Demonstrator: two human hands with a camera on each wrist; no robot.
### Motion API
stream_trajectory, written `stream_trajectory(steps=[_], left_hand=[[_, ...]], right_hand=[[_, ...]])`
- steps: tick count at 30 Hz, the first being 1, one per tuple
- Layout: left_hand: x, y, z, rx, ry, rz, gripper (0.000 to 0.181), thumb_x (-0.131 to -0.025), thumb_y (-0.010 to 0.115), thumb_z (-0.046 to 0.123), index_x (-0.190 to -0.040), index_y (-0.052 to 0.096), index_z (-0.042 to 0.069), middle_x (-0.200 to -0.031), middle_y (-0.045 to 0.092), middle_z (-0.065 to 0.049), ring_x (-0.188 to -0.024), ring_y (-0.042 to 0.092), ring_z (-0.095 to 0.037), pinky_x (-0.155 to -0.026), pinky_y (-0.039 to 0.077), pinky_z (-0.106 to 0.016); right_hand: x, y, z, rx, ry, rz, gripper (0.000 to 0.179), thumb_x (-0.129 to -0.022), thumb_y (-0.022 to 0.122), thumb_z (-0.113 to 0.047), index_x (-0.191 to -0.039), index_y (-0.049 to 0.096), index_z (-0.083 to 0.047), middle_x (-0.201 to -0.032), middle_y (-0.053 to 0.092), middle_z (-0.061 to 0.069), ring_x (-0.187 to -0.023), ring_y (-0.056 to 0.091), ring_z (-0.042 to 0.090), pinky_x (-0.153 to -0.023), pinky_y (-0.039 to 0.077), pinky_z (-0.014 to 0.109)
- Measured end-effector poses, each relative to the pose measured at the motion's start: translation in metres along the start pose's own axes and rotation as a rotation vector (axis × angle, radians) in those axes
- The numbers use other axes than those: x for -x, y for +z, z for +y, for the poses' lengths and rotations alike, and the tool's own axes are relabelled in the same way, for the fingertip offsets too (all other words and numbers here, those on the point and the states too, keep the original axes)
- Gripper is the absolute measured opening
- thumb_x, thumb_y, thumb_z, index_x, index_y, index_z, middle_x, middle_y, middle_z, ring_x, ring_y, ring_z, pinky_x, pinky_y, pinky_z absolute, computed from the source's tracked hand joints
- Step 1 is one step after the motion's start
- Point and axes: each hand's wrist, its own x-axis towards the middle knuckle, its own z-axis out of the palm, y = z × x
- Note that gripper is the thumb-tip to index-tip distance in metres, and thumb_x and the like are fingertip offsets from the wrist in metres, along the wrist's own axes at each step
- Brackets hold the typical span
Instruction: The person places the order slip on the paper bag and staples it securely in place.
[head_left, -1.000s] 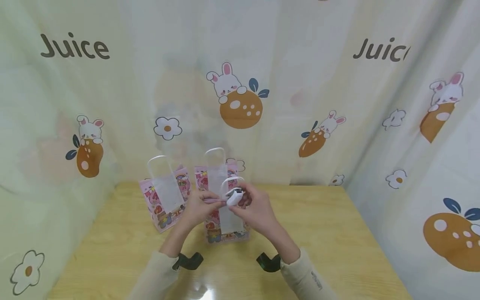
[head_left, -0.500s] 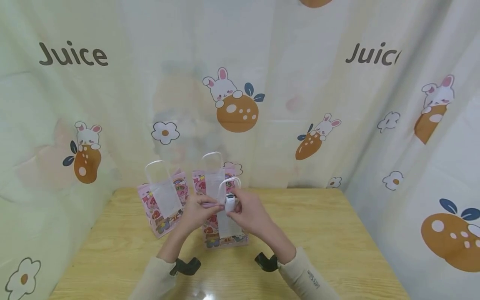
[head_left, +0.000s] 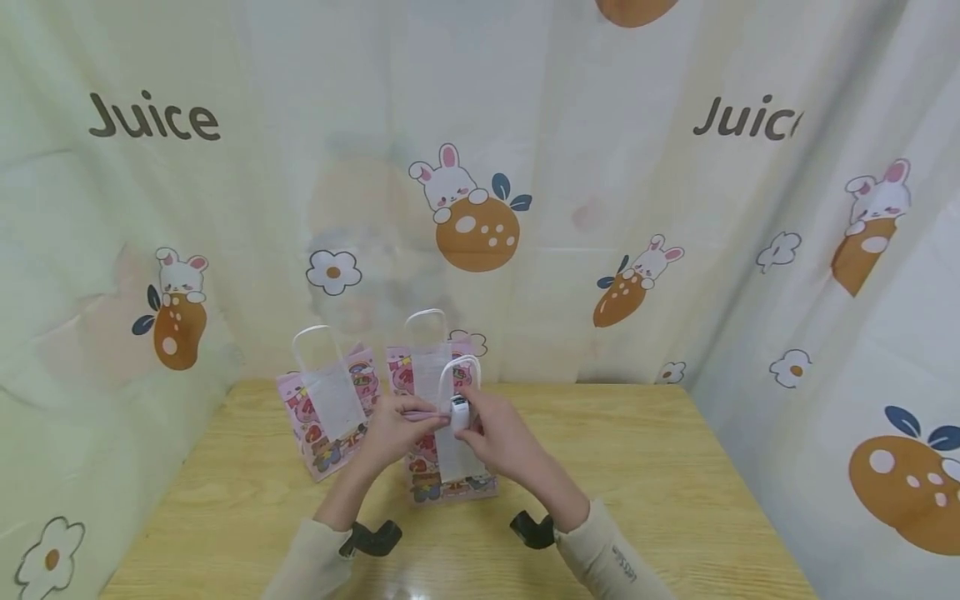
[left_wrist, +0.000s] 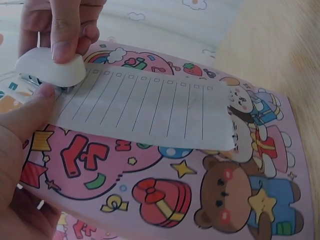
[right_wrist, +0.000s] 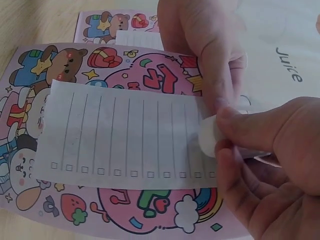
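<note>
My left hand (head_left: 397,432) pinches the top edge of a pink cartoon-print paper gift bag (left_wrist: 195,175). A white lined checklist slip (left_wrist: 145,110) lies along the bag's front, its upper end at the mouth of the bag. My right hand (head_left: 497,429) grips a small white stapler (left_wrist: 52,67) between thumb and fingers. The stapler sits over the slip's top end, its jaws at the bag's edge, and my left thumb (left_wrist: 42,97) is right beside it. In the right wrist view my right fingers (right_wrist: 237,170) cover most of the stapler.
Two similar pink bags stand behind on the wooden table (head_left: 637,475): one at left (head_left: 318,446), another in the middle (head_left: 401,367), partly hidden by the held bag. Each has a white slip and a white handle. A printed curtain (head_left: 360,125) closes off the back and sides.
The stapler has turned from a tilt to upright and settled against the bag's top edge beside my left fingers. My left hand keeps its pinch. The head view has shifted slightly.
</note>
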Motion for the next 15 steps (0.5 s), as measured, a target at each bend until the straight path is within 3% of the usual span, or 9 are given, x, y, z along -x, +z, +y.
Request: stream_trajectory(steps=[3,6,10,15], left_hand=[[0.002,-0.002,0.018,0.009,-0.04,-0.033,0.007,-0.084,0.076,0.005,-0.086,0.075,-0.002,-0.085,0.071,-0.011,-0.077,0.071,-0.019,-0.066,0.057,-0.03],[0.003,-0.002,0.022,0.05,-0.063,-0.054,0.01,-0.085,0.075,0.006,-0.093,0.074,-0.001,-0.093,0.071,-0.01,-0.086,0.071,-0.021,-0.073,0.057,-0.031],[0.001,0.004,0.03,0.072,-0.031,-0.056,0.021,-0.08,0.08,0.006,-0.099,0.072,0.0,-0.099,0.071,-0.01,-0.095,0.068,-0.024,-0.082,0.054,-0.032],[-0.001,0.01,0.038,0.047,0.004,-0.048,0.024,-0.076,0.084,0.005,-0.096,0.072,-0.002,-0.095,0.071,-0.009,-0.095,0.067,-0.023,-0.083,0.054,-0.032]], right_hand=[[0.0,0.0,0.003,0.011,-0.033,0.002,0.05,-0.084,0.076,-0.004,-0.129,0.055,-0.003,-0.091,0.064,0.003,-0.068,0.057,0.008,-0.057,0.049,0.021],[-0.002,-0.001,0.004,0.018,-0.072,0.012,0.047,-0.083,0.078,-0.005,-0.126,0.058,-0.005,-0.086,0.063,-0.001,-0.065,0.055,0.006,-0.056,0.048,0.021],[-0.003,-0.002,0.005,0.01,-0.075,0.022,0.042,-0.084,0.077,-0.008,-0.122,0.06,-0.008,-0.083,0.062,-0.004,-0.064,0.054,0.006,-0.054,0.048,0.022],[-0.001,0.0,0.009,-0.006,-0.045,0.033,0.035,-0.085,0.075,-0.006,-0.116,0.059,-0.01,-0.081,0.061,-0.006,-0.063,0.054,0.005,-0.052,0.049,0.022]])
